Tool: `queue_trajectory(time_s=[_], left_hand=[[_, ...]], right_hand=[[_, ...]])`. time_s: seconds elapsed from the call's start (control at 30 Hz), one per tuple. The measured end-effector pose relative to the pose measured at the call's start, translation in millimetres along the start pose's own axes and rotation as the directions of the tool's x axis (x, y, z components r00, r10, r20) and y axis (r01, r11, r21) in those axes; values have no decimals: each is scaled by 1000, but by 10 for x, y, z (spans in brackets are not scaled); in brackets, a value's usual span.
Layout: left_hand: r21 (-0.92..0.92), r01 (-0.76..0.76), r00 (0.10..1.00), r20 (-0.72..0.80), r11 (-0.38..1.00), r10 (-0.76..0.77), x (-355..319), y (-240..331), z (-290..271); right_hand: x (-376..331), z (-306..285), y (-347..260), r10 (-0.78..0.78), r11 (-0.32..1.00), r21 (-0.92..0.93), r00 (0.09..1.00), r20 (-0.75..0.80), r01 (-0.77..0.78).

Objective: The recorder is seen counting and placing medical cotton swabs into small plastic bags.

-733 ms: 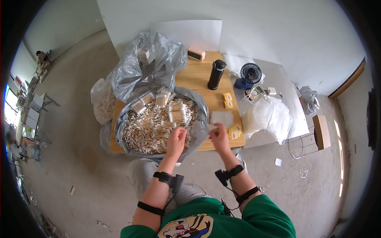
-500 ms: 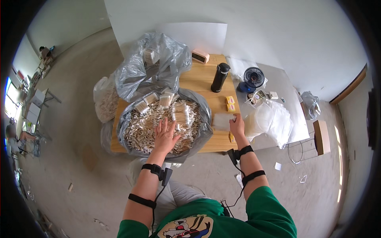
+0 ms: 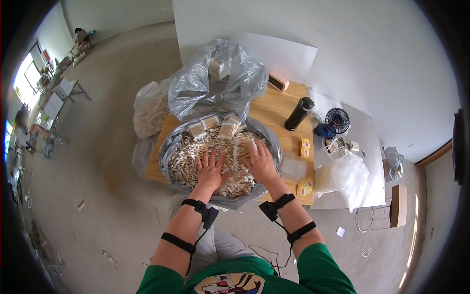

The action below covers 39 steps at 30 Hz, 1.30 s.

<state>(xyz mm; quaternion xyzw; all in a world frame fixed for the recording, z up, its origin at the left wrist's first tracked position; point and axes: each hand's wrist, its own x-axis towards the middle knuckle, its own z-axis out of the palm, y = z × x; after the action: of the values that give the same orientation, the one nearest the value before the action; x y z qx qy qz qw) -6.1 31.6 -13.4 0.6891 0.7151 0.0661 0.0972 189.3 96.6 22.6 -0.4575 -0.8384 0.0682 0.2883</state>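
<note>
A heap of loose cotton swabs (image 3: 186,159) fills a container lined with a grey plastic bag (image 3: 274,142). My left hand (image 3: 210,174) lies on the heap with its fingers spread. At the heap's right side, my right hand (image 3: 262,165) rests with fingers stretched out, beside a row of swabs (image 3: 243,148) lying side by side. It grips nothing that I can see. Packed bundles of swabs, including one clear pack (image 3: 197,131), sit along the far rim. Right of the container lies a stack of clear plastic bags (image 3: 293,169).
Small yellow packets (image 3: 304,187) lie on the wooden table (image 3: 267,108). Further back stand a black bottle (image 3: 299,113) and a pink clock (image 3: 278,82). A blue fan (image 3: 337,121) and plastic sacks (image 3: 342,176) occupy the grey side table. A large grey bag (image 3: 196,83) rises behind the container.
My right hand has moved left from the clear bags onto the swab heap. My left hand stays on the heap, fingers still spread. The whole view has shifted.
</note>
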Motion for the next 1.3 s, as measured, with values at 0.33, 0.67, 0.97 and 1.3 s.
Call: queue_trajectory(time_s=[0.33, 0.67, 0.97, 1.3], left_hand=[[34, 25, 999, -36, 999, -24, -39, -229, -23], [6, 58, 998, 22, 998, -58, -22, -259, -38], [-17, 72, 997, 38, 997, -71, -24, -260, -49], [86, 54, 990, -136, 995, -42, -54, -254, 86]], right_hand=[[181, 368, 33, 90, 965, -261, 972, 218, -30], [75, 480, 44, 11, 983, -182, 981, 193, 25], [618, 454, -50, 44, 985, 163, 996, 82, -57], [1300, 1048, -6, 49, 971, -237, 949, 310, 27]])
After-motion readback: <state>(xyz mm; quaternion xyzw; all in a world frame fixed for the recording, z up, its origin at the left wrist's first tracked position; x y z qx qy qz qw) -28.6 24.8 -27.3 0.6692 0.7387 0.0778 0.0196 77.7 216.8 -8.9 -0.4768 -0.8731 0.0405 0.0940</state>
